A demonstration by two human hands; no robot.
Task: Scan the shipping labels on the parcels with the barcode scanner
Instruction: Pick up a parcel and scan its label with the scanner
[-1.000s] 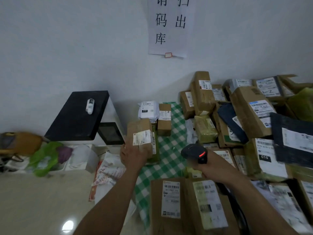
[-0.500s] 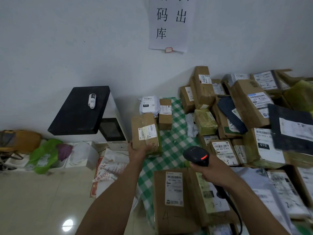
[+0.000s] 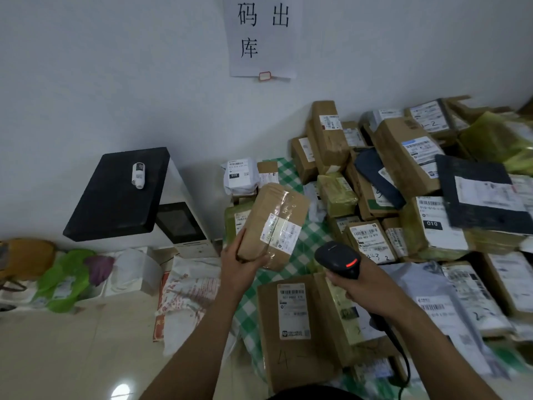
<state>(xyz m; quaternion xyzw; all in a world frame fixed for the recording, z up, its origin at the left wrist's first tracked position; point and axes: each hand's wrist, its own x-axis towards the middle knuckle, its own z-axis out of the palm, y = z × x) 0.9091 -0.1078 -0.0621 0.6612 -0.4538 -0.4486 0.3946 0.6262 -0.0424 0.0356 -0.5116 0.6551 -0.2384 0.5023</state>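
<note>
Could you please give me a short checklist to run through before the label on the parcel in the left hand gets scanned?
1. Parcel secure: the left hand grips the brown parcel by its lower end, clear of the pile: ok.
2. Label exposed: the shipping label is on the upward face, with no fingers over it: ok.
3. Barcode readable: the print is blurred in this view: cannot tell.
4. Scanner held: the right hand grips the barcode scanner: ok.
5. Scanner powered: its red light is lit: ok.
6. Aim: no beam shows on the label: cannot tell.
</note>
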